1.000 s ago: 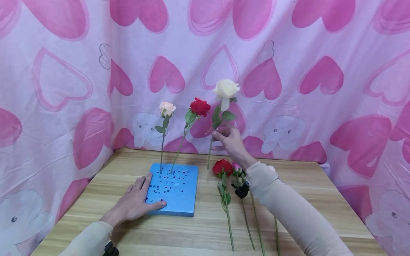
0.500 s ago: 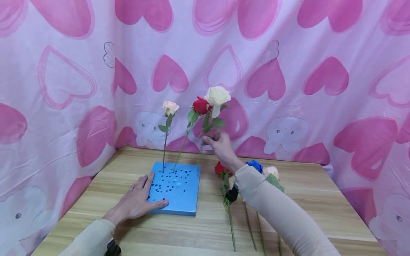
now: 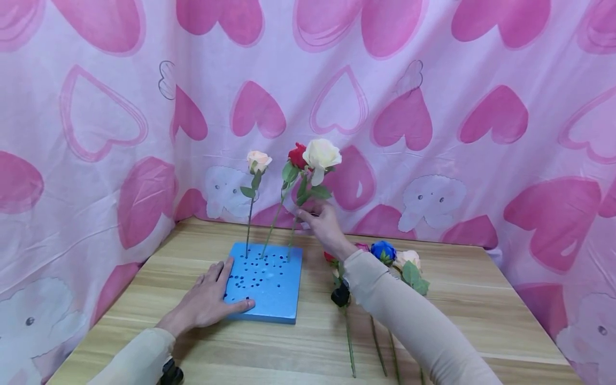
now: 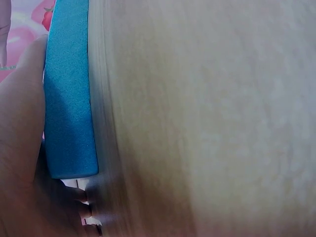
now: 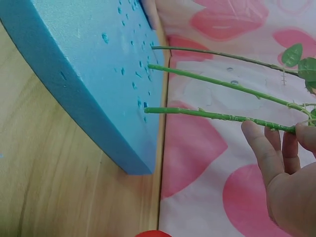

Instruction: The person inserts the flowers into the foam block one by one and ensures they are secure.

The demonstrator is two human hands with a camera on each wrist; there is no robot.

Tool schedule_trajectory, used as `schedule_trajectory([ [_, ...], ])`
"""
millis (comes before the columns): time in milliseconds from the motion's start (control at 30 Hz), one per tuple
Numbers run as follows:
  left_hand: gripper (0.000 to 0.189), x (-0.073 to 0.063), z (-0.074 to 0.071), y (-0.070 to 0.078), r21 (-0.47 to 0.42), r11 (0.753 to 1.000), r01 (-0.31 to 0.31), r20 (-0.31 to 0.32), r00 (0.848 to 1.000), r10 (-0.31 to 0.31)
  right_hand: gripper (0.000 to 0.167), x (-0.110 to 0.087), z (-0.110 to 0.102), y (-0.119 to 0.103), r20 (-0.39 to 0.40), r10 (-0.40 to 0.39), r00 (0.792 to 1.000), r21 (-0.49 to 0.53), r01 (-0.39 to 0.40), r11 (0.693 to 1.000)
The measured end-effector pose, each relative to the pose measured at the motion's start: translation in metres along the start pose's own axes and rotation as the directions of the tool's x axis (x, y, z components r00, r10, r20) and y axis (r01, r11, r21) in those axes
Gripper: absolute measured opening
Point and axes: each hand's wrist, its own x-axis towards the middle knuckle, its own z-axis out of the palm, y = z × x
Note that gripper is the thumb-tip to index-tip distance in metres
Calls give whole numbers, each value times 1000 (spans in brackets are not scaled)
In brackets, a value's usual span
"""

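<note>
A blue foam board, dotted with holes, lies on the table. My left hand rests on its near left corner, thumb across the top and fingers along the left side. Over the board's far right part, my right hand pinches the stem of a white rose. In the right wrist view the stem's lower end is at a hole in the board; whether it is inside I cannot tell. A pale peach rose and a red rose, partly behind the white bloom, stand in the board.
Right of the board lie more artificial flowers: a blue one, a pale one and a red one mostly hidden by my right arm. Their stems point toward me. A pink heart-patterned curtain borders the wooden table.
My right hand has carried the white rose left and down, bringing its stem end from beside the board to the board's far right part. My left hand stays on the board.
</note>
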Motion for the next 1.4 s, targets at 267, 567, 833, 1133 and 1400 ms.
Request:
schedule_trajectory([
  [267, 135, -1, -1, 1, -1, 1000, -1, -3, 1000, 1, 29, 0, 7, 3, -1, 6, 1000, -33, -6, 999],
  [567, 136, 0, -1, 2, -4, 1000, 7, 3, 1000, -7, 27, 2, 10, 11, 21, 36, 999, -38, -35, 999],
  [833, 136, 0, -2, 2, -12, 1000, 11, 5, 1000, -11, 30, 4, 11, 18, 26, 80, 996, -60, -78, 995],
  [1133, 135, 0, -2, 3, -11, 1000, -1, -2, 1000, 1, 28, 1, 8, 18, -9, 84, 996, -80, -84, 993],
  [1400, 135, -1, -3, 2, -14, 1000, -2, 2, 1000, 2, 25, -1, 0, 16, -1, 90, 996, -77, -90, 993],
])
